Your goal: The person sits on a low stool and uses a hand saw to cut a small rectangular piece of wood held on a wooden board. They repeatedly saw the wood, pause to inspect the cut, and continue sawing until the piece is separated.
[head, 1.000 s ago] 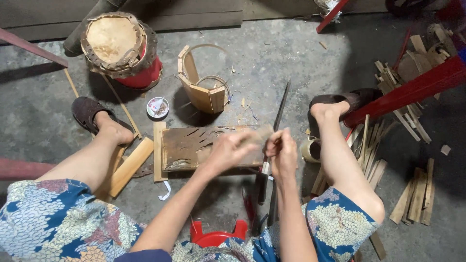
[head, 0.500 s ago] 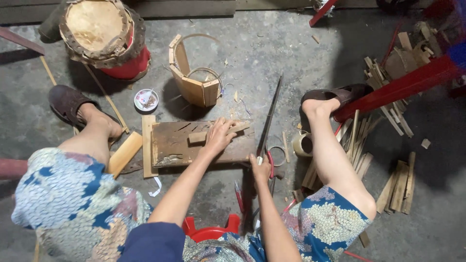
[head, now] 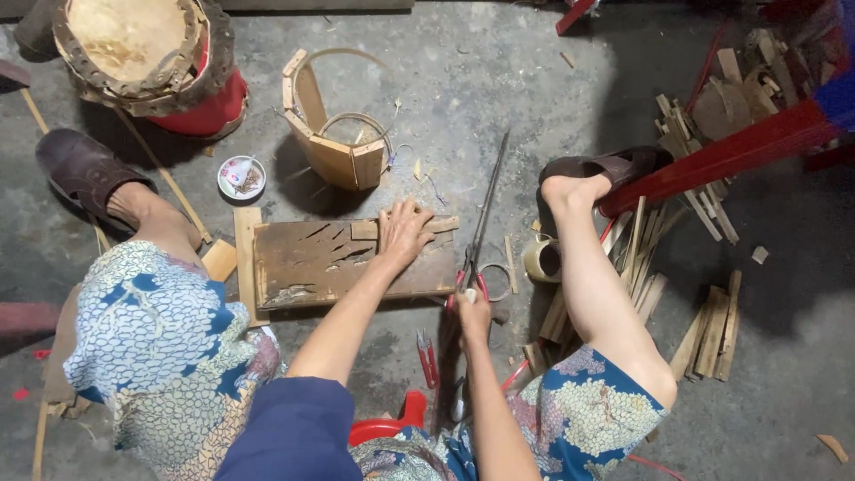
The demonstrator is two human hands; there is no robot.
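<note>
I see the left hand (head: 405,233) lying flat on a small wood strip (head: 419,227), with its fingers spread apart and pressing down. The strip is thin, light brown and short. It lies across the top edge of a dark wood board (head: 343,263) on the grey floor (head: 499,80). The board is old and brown, with many cuts and cracks in it. The strip's long side runs left to right, a bit tilted up on the right end.

The right hand (head: 472,307) is closed around the red handles of a long, thin metal tool (head: 485,209). Its fingers are wrapped tight on the handles. The tool lies just right of the board. Its long side runs up and away from me, and its tip points to the far side of the floor, leaning a little right.

A small round dish (head: 240,176) sits on the floor above the board, with some tiny bits in it; I cannot tell what they are. A roll of tape (head: 541,260) stands by the right leg. A half-made wooden bucket frame (head: 334,147) sits behind the board, open and hollow. A round drum-like thing (head: 147,58) with a red side stands far left. Piles of wood sticks (head: 712,325) lie on the right.
</note>
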